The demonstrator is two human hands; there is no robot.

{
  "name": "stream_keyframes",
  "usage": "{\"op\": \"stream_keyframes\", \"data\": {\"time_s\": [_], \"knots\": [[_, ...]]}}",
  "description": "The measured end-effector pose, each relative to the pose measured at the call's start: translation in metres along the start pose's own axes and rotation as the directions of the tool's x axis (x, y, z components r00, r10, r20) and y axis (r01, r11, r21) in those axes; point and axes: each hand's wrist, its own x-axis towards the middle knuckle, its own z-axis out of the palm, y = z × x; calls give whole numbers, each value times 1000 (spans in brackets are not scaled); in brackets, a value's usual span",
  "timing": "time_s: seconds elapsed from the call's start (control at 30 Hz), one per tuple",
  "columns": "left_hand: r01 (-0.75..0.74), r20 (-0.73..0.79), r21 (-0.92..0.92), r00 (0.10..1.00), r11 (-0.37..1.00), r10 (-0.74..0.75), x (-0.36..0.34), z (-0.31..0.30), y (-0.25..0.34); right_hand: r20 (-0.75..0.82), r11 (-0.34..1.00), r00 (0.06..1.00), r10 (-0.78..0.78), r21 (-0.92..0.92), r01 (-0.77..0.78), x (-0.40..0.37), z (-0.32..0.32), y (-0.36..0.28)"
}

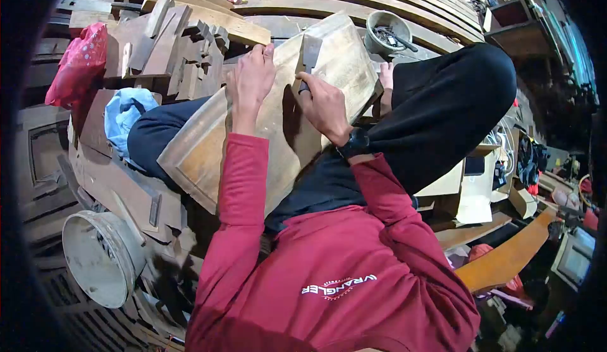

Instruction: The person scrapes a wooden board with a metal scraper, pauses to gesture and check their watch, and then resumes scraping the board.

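Note:
A pale, worn wooden panel [272,137] lies slanted across my lap, with a raised border along its edges. My left hand [251,77] grips its left edge near the far end, fingers bent toward the rim. In my right hand [324,102] is a scraper [310,49], its flat grey blade pointing away from me over the panel's face. Fingers wrap the tool's dark handle and hide most of it. A dark watch [356,143] is on my right wrist. Shadows of hand and tool fall across the wood.
A small bucket [373,43] of dark bits stands beyond the panel's right corner. Wood offcuts [171,42] and a red bag [79,67] lie at the left, with a light blue cloth [120,127] by my knee. A white bucket [101,276] stands at the lower left.

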Motion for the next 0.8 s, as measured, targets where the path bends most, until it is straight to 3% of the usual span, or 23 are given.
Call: {"op": "stream_keyframes", "data": {"time_s": [0.1, 0.23, 0.37, 0.47, 0.5, 0.53, 0.57, 0.6, 0.63, 0.67, 0.73, 0.8], "knots": [[30, 22, 20, 999, 999, -30, -2, -4, 3, 29, 996, 997, 67, 60, -69, 0, -8, -10], [25, 25, 14, 999, 1000, -26, -3, -3, 3, 17, 1000, 1000, 2, -27, -2, -3, 7, 4], [44, 28, 25, 999, 999, -44, -4, -10, 7, 11, 995, 999, 31, 93, -32, 0, -7, -10], [20, 27, -13, 999, 1000, -19, 0, 3, -3, 111, 998, 992, 58, -34, -54, -7, 11, 2], [-11, 30, -2, 999, 1000, 11, 6, 10, -9, 54, 1000, 999, -2, 10, 1, -10, 12, 5], [-92, 27, -38, 995, 995, 93, 9, 20, -23, 67, 999, 997, 42, 2, -42, -12, 15, 4], [-35, 41, 5, 999, 999, 35, 11, 18, -20, -14, 999, 1000, -24, 31, 25, -11, 13, -1], [15, 51, 99, 998, 995, -20, 4, 4, -5, 17, 999, 1000, -10, 53, 9, -7, 2, -9], [-3, 18, 70, 1000, 998, 2, -3, -1, 2, -24, 995, 999, -24, 94, 26, -6, 4, -7], [27, 47, 103, 998, 994, -32, -3, -5, 7, -3, 998, 1000, -30, 57, 30, -7, 11, 0], [-21, 16, 91, 1000, 996, 20, 3, 4, -2, 105, 993, 989, 109, -51, -104, -12, 20, 2], [-7, 25, 99, 1000, 995, 5, 0, 1, 1, 59, 998, 996, 62, -32, -60, -14, 13, -3]]}}
